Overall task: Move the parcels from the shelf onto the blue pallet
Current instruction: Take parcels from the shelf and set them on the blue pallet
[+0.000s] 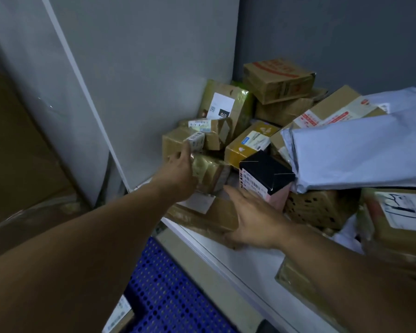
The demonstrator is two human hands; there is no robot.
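Fingers (233, 191) of my right hand (255, 222) lie spread on the flat parcel (209, 219) — long axis leftward — left hand (178, 174) (grip unclear) by the taped box (213, 171).

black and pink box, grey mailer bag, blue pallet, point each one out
black and pink box (265, 170), head view, black top face
grey mailer bag (360, 150), head view, flat middle
blue pallet (171, 299), head view, perforated deck

Left arm (94, 231) is stretching way out, and the left grip (180, 171) at the end of it is showing its back, thumb sticking out sideways, fingers reaching mostly straight. Right arm (346, 267) is angling in, right grip (252, 217) sitting nearer than the left grip and to its right, palm down, fingers fanning out, thumb hooking low.
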